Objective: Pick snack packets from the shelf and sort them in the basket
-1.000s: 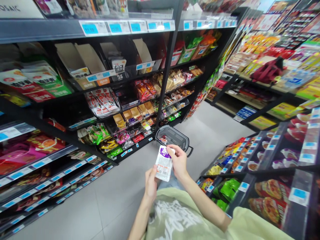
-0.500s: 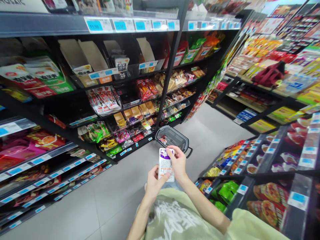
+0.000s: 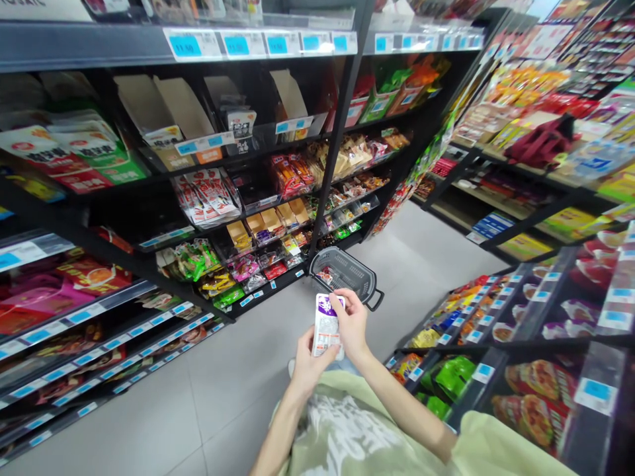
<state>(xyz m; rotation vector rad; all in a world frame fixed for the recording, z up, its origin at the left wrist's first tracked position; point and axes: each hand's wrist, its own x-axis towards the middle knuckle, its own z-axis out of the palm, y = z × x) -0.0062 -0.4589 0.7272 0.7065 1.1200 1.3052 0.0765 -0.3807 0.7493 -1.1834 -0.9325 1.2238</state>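
Note:
Both of my hands hold a small white snack packet point(image 3: 326, 325) with a purple top, upright in front of my shirt. My left hand point(image 3: 311, 360) grips its lower left edge, the thumb lying across the bottom. At the upper right edge my right hand point(image 3: 352, 322) pinches it between thumb and fingers. Its printed face is toward me, but the small text is too fine to read. Beyond the packet, a dark grey shopping basket point(image 3: 364, 272) stands on the floor with a few small packaged items point(image 3: 326, 274) inside.
Black shelving with snack packets point(image 3: 207, 196) and price tags runs along the left and ahead. A sloped rack point(image 3: 496, 301) of bagged snacks is close on my right. Grey tiled floor point(image 3: 238, 377) lies between them. A dark red bag point(image 3: 543, 142) rests on a display further back.
The view has shifted very slightly. My hands still hold the packet in nearly the same place, and the basket has not moved.

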